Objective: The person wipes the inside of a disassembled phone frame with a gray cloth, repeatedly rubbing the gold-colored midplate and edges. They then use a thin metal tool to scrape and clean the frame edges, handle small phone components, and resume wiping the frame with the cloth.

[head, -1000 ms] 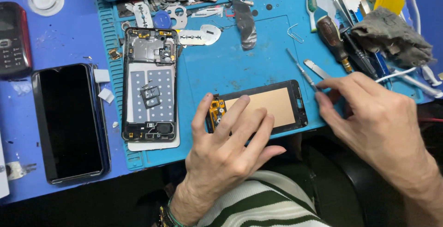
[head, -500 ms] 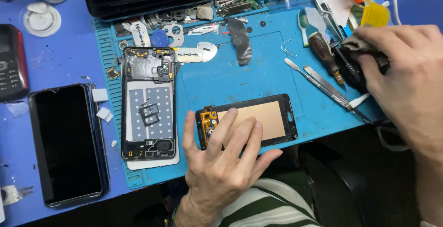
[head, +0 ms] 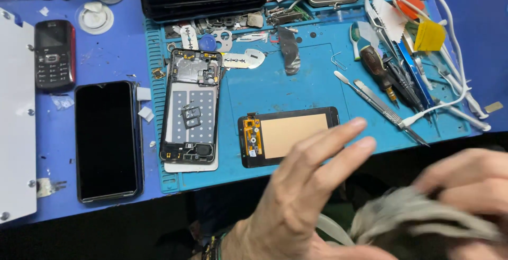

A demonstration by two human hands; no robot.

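Blue mat (head: 317,80) holds our work. We grip a grey rag (head: 418,223) tight in our right hand (head: 471,186), below the screen part (head: 288,135). Our left hand (head: 307,186) hangs open, fingers apart, beside it. A fast swipe could knock that screen off the mat's edge.

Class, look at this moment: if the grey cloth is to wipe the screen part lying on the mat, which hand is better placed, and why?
Right. The right hand already grips the grey cloth, though both are blurred. The left hand is open and empty, its fingers over the screen part, placed to steady it.
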